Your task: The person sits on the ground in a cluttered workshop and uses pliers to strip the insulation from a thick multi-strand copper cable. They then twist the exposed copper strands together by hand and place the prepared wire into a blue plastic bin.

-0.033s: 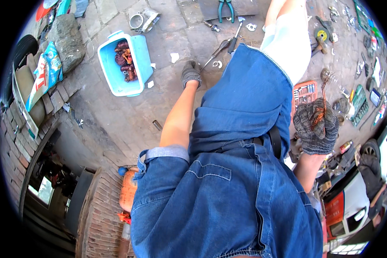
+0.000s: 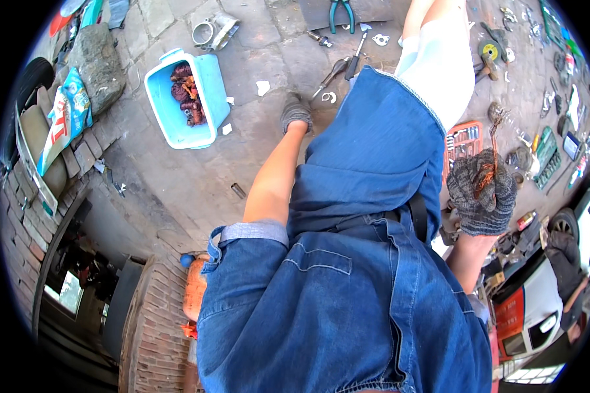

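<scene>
1 copper wire bundle (image 2: 485, 178) sits in your right hand (image 2: 482, 196), fingers closed around it; if tugged, its loose strands could snag the knitted glove (image 2: 484, 223). Your left hand (image 2: 295, 113) is near a screwdriver (image 2: 339, 65); its grip is unclear.

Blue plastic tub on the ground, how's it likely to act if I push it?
The blue plastic tub probably won't roll, given its boxy, flat-sided shape. It may feel heavier than its plastic suggests, since the reddish-brown coils inside look like wound metal wire. Those coils seem loosely piled, so they might shift.
</scene>
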Demonstrator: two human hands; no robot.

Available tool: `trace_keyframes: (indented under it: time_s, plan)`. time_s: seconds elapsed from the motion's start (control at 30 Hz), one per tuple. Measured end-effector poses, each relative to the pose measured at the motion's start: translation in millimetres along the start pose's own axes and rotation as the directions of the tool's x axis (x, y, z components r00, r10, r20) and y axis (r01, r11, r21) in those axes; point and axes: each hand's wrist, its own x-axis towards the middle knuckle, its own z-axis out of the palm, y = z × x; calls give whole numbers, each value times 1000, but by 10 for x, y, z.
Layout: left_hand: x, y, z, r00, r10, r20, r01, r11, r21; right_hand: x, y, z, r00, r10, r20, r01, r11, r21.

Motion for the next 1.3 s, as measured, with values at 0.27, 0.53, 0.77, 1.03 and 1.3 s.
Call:
trace_keyframes:
  time_s: [0.27,0.53,0.77,1.03,1.3]
  plan:
    - [-109,296,47,985,130,-110,-119,988,99,193,-52,49,989,12,146,-13,1000,8]
    - [86,451,18,938,341,-57,-314,910,271,183,-95,113,997,18,80,-18,1000,0]
    - [83,510,-170,967,246,-70,-243,969,46,163,-88,-12,999,-26,43,32,988,-148]
    - [-649,568,-1502,953,298,58,-122,552,-825,244,179,132,947,-182,264,295,816,-498]
    - [-2024,1226,-2387,866,496,-66,-215,249,-944,-7,349,405,937,-17,348,294,575,-763]
